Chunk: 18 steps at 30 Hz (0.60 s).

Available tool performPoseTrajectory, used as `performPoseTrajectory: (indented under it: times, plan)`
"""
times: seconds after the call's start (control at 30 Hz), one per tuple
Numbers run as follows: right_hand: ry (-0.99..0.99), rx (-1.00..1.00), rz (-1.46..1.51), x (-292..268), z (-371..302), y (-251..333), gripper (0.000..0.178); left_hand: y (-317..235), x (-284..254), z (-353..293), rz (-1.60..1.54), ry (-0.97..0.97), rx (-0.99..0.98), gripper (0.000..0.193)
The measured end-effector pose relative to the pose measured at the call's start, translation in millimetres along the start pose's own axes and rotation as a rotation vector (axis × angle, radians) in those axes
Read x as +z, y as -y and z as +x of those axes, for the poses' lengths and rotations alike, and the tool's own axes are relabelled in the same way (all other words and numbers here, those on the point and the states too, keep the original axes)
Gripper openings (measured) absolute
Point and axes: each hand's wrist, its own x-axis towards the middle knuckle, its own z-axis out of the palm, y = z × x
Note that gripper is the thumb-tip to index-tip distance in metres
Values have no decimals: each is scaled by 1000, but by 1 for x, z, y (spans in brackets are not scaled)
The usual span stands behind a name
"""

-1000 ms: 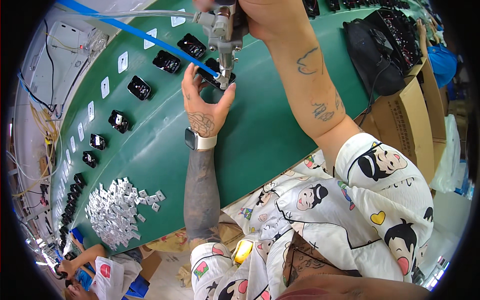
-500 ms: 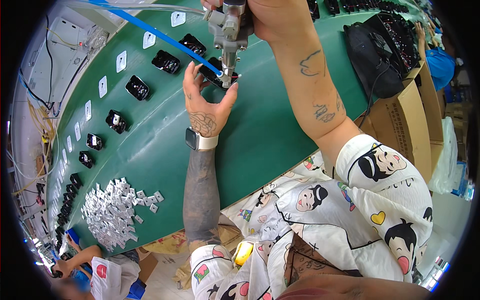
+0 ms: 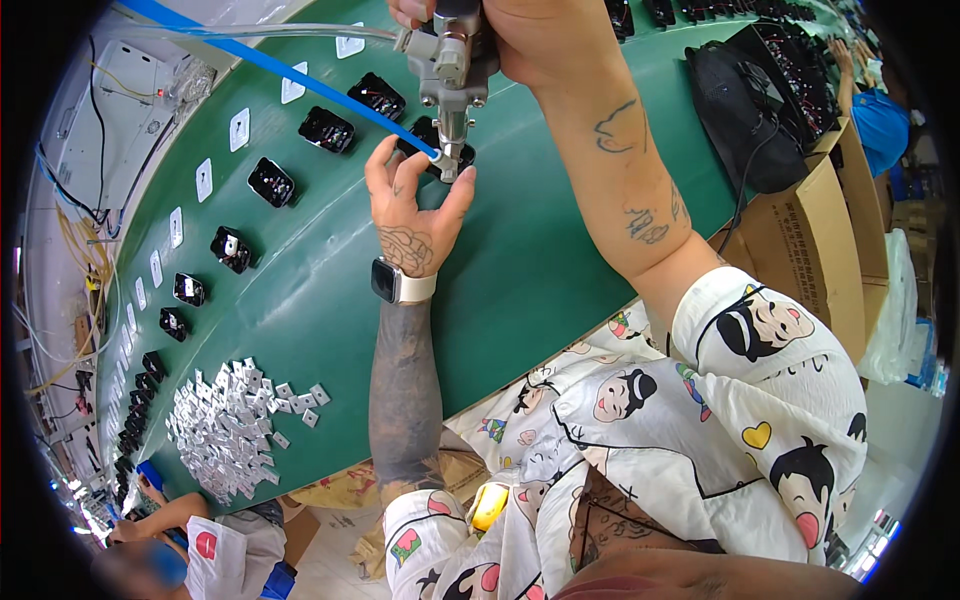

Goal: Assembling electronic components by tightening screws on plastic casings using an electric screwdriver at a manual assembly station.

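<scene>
Head view: the right hand (image 3: 535, 45) is wrapped round a metal tool (image 3: 455, 65), its upper part cut off by the frame. A blue hose (image 3: 280, 70) and a clear tube (image 3: 290, 31) run to the tool. Its tip (image 3: 449, 169) points down at a black case (image 3: 424, 129) on the green table (image 3: 520, 290), between the table's far and near edges. The left hand (image 3: 415, 220) holds this case between thumb and fingers, loosely curved round its near side; how firmly they press, I cannot tell. The two hands are apart, joined only through tool and case.

Work on this case looks under way rather than finished, since the tip is at it; tool and fingers hide what has been laid inside.

Other cases (image 3: 271, 182) stand in a line toward the table's left end, with white plates (image 3: 240, 129) along the far edge beside them. At least two cases down the line show something white inside; those nearest the tool look dark within. A heap of white pieces (image 3: 225, 430) lies loose by the near edge at left, so much appears left to do. How many cases are complete cannot be told.
</scene>
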Motion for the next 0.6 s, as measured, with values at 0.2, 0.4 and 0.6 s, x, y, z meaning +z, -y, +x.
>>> performPoseTrajectory:
  times: [0.2, 0.4, 0.6]
  plan:
    - [-34, 0, 2, 4, -2, 5, 39, 7, 2, -2, 31, -5, 16, 45]
    - [-29, -8, -5, 0, -2, 5, 39, 5, 1, -1, 50, -15, 14, 41]
    - [-72, 26, -52, 2, 0, 1, 36, 5, 1, -1, 51, -33, 23, 41]
